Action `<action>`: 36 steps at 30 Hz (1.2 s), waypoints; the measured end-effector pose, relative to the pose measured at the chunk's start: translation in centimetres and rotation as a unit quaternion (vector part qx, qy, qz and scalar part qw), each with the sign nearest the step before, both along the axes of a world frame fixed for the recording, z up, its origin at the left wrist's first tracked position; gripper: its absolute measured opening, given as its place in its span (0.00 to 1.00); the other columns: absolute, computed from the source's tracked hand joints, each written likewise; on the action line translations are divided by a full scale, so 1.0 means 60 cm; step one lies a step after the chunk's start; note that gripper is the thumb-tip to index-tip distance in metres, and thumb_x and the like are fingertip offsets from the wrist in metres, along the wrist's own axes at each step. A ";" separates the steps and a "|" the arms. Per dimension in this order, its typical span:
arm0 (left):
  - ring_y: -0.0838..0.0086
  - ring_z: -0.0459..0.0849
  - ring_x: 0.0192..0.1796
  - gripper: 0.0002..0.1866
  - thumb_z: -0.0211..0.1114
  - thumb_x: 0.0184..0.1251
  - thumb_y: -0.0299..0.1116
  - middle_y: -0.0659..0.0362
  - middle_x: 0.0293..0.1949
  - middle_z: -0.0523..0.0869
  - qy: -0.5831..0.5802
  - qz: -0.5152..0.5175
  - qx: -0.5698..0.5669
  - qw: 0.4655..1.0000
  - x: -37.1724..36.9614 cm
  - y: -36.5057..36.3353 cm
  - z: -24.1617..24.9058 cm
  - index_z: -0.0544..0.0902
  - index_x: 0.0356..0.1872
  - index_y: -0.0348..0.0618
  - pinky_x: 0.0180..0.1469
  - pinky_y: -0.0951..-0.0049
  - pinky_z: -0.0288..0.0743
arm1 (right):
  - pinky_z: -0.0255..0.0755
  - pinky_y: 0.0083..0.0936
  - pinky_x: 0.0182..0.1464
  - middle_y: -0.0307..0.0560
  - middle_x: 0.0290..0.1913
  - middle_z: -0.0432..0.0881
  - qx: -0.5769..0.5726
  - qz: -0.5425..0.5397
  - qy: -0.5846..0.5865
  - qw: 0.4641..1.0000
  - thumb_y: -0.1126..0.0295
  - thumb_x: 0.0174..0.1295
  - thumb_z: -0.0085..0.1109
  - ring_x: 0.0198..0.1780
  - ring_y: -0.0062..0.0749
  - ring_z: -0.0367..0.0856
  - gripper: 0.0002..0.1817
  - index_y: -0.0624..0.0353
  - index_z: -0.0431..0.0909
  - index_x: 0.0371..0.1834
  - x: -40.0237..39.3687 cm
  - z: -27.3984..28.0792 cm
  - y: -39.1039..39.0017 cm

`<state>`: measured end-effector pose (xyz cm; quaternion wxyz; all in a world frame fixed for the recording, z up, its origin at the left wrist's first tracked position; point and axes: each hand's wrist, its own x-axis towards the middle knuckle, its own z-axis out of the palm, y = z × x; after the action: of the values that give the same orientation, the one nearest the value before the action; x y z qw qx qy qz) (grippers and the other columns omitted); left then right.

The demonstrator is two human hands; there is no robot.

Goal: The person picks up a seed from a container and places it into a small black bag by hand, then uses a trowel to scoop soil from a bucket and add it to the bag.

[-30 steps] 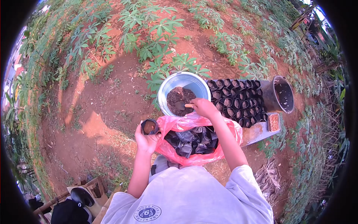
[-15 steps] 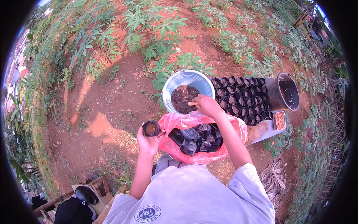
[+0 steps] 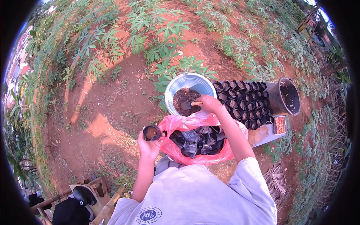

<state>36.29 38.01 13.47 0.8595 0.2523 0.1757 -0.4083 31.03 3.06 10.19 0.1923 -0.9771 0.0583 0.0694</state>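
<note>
My left hand (image 3: 149,146) is wrapped round a small black polybag (image 3: 152,133) with brown soil showing in its open top. In my right hand (image 3: 210,104) is the wooden handle of a small trowel (image 3: 191,104). Its dark blade rests on the dark soil (image 3: 186,96) inside a light blue basin (image 3: 171,87). Between my forearms, a pink plastic bag (image 3: 176,155) gapes wide, with many black polybags (image 3: 198,142) folded inside it.
Rows of soil-filled black polybags (image 3: 245,103) stand on a table (image 3: 261,137) to the right. Beyond them are a dark bucket (image 3: 288,96) and a small tray of reddish-brown bits (image 3: 279,125). Leafy plants (image 3: 153,37) grow ahead. A black cap (image 3: 71,212) lies lower left.
The trowel has shifted slightly and its blade shows more plainly on the soil. My left hand still holds the polybag in nearly the same place. The view has moved a little.
</note>
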 end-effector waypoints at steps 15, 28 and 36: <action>0.59 0.83 0.37 0.27 0.40 0.70 0.51 0.52 0.38 0.83 0.015 0.017 -0.006 1.000 0.008 0.006 -0.010 0.76 0.47 0.36 0.33 0.66 0.77 | 0.73 0.40 0.48 0.51 0.39 0.82 -0.034 0.020 0.033 0.999 0.67 0.58 0.55 0.42 0.48 0.80 0.13 0.49 0.83 0.45 0.019 0.000 -0.021; 0.59 0.83 0.37 0.29 0.39 0.69 0.54 0.49 0.40 0.83 0.022 0.027 0.000 0.999 0.015 0.015 -0.028 0.77 0.46 0.37 0.31 0.66 0.76 | 0.76 0.42 0.46 0.53 0.39 0.83 -0.111 -0.034 0.133 0.984 0.66 0.61 0.49 0.43 0.48 0.82 0.12 0.53 0.82 0.42 0.042 -0.028 0.005; 0.60 0.83 0.36 0.29 0.38 0.69 0.53 0.50 0.39 0.84 0.023 0.017 0.013 1.000 0.016 0.005 -0.028 0.78 0.45 0.37 0.30 0.67 0.76 | 0.75 0.41 0.47 0.53 0.41 0.82 -0.104 -0.007 0.096 0.990 0.68 0.61 0.48 0.45 0.48 0.81 0.10 0.56 0.79 0.41 0.037 -0.049 0.010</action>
<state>37.23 38.33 11.76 0.8587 0.2512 0.2050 -0.3968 33.25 3.67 7.25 0.0835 -0.9803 0.0899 0.1550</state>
